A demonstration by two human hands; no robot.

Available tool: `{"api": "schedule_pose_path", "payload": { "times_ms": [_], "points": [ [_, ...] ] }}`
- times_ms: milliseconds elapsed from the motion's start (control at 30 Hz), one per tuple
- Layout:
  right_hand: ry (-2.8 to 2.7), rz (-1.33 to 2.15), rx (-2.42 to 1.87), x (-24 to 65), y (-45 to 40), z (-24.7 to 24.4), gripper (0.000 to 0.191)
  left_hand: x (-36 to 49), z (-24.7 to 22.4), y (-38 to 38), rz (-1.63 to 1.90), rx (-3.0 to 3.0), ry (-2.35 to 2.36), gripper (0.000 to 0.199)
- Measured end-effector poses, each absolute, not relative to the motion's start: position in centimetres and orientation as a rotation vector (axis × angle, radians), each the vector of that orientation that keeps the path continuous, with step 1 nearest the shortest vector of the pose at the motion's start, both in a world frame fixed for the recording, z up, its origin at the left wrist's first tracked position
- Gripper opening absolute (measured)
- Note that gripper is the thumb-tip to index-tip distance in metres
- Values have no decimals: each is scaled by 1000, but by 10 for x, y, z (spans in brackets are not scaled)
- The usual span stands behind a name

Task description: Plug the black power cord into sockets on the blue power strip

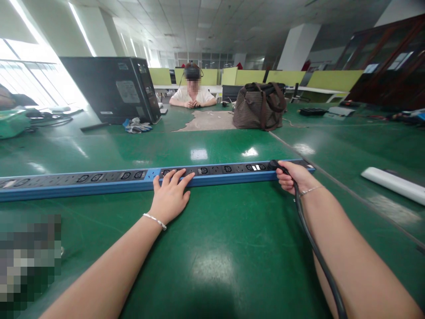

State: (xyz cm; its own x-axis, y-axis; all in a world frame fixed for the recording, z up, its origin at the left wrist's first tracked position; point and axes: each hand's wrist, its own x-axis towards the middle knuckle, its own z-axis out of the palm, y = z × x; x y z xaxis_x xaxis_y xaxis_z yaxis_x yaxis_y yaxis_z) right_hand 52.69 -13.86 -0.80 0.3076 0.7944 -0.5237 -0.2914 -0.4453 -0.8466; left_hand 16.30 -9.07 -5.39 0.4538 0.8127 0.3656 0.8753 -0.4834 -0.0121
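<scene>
A long blue power strip [219, 179] with black sockets lies across the green table. My left hand [171, 195] rests on it with fingers spread, just right of its bright blue section. Near the strip's right end, my right hand [290, 176] is closed round a black power plug [274, 165]. The plug's head is at the strip's top face; whether its pins are inside a socket is hidden. From that hand a thick black cable [307, 232] runs down along my right forearm to the bottom edge.
Beyond the strip stand a black computer tower [113, 91] and a brown checked bag [259, 106]. Work gloves [137, 126] lie by the tower. A person [193, 93] sits at the far side, hands together. A white bar [395, 184] lies at right, a green basket [13, 123] at left.
</scene>
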Motion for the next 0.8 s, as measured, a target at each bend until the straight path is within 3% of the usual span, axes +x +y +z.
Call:
{"api": "schedule_pose_path", "payload": {
  "times_ms": [533,800],
  "points": [
    [-532,1328,-1660,521,-142,-4,41,164,-54,-91,-467,-2505,-1478,50],
    [-483,1109,-1624,515,-138,-13,35,163,-54,-92,-459,-2509,-1476,50]
  ]
}}
